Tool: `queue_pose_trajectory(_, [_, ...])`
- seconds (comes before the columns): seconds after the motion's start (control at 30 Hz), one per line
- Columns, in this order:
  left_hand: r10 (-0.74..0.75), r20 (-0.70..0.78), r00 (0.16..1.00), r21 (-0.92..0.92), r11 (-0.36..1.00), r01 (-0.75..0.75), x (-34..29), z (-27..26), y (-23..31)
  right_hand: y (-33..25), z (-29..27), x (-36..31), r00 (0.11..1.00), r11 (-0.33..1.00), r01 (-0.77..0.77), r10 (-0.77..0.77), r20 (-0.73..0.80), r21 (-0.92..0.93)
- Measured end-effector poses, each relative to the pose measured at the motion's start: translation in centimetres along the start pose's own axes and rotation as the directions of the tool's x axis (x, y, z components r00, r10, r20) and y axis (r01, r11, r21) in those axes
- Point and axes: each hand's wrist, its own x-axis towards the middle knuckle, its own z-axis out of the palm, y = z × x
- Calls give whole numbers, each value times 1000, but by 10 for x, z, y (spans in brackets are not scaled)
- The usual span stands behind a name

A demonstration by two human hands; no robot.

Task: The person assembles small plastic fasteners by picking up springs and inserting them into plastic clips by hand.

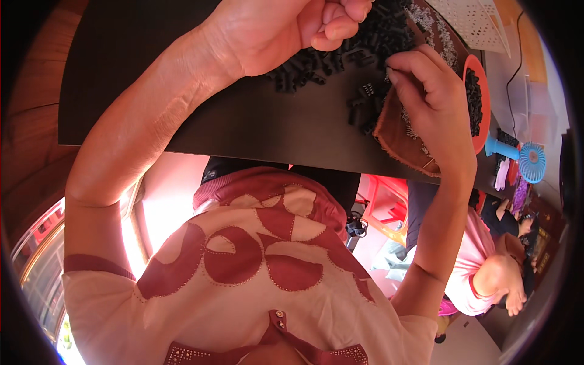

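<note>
My left hand (286, 30) is over the dark table at the top edge, palm partly turned up and fingers curled in. The frame cuts off part of it, and whatever its fingers hold is hidden. Beneath and beside it lies a heap of small black plastic pieces (301, 68). My right hand (435, 94) pinches thumb and forefinger together above a brown cloth (392, 131). A tiny item seems to show at the fingertips, too small to name. Small silvery metal parts (447, 45) are scattered on the cloth, partly under this hand.
An orange-red bowl (482, 125) of black pieces stands right of my right hand. Beyond it are a small blue fan (531, 163) and a white perforated basket (477, 24). Another person's arm (499, 277) shows at lower right, near a red plastic stool (389, 210).
</note>
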Motion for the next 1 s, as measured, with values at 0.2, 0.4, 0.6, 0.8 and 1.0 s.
queue_pose_trajectory(0.2, [62, 17, 998, 75, 995, -63, 0, -4, 0, -6, 10, 13, 998, 998, 67, -67, -17, -11])
queue_pose_trajectory(0.4, [15, -76, 997, -57, 998, -19, -11, 14, 11, -1, 16, 12, 997, 995, 75, -74, 20, -61])
queue_pose_trajectory(0.6, [1, 46, 999, -32, 999, 0, -6, -3, 0, -8, 23, 26, 997, 993, 77, -78, -10, -84])
queue_pose_trajectory(0.8, [70, 18, 997, -4, 998, -70, -6, -5, 3, -13, 27, 34, 1000, 998, 18, -17, 20, -64])
queue_pose_trajectory(1.0, [5, -23, 1000, -42, 999, -6, -9, -5, 2, -12, 19, 33, 998, 997, 36, -32, 56, -68])
